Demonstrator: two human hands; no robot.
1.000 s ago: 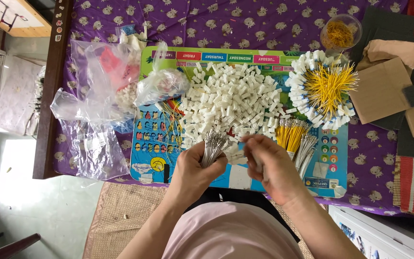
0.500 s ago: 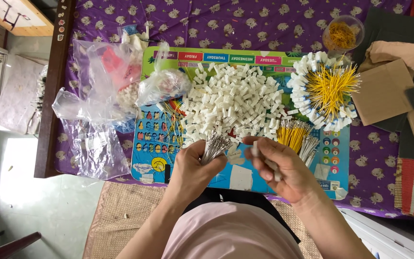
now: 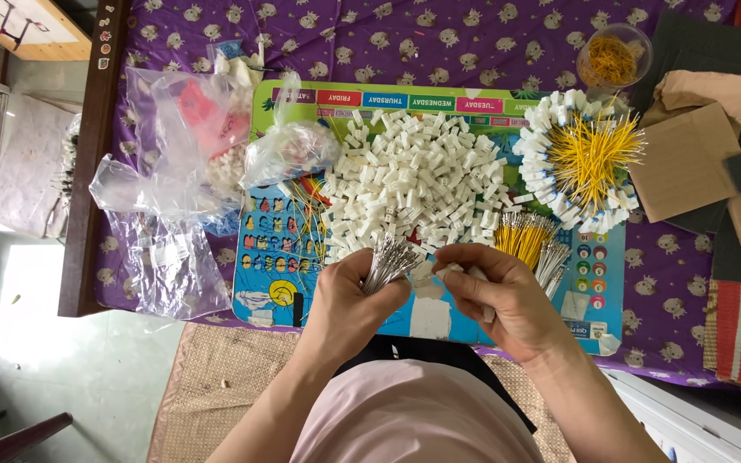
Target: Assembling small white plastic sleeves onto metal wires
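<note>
At the near edge of the bench, just above the person's lap, the left hand (image 3: 349,300) has its grip pressed around a bundle of thin wires with silvery metal tips (image 3: 388,261), the tips fanning out up and to the right. Just beside it the right hand (image 3: 495,296) pinches one small white plastic connector block (image 3: 449,271) between thumb and fingertips, close to the wire tips but, as far as can be told, not yet touching them. The risk, as I judge it, lies in that fan: if the left grip loosens, wires could slide out and scatter over the colourful printed play mat (image 3: 280,257); a slight tilt of the tiny block could make a tip miss its slot or bend. Behind the hands the broad heap of white connector blocks (image 3: 413,176) sits very near, so a careless wrist could sweep pieces off. To the right lie loose yellow wires (image 3: 525,236) and a ring of finished yellow-wired blocks (image 3: 581,159); to the left, crumpled clear plastic bags (image 3: 173,163) rest on the purple patterned cloth (image 3: 439,39).
</note>
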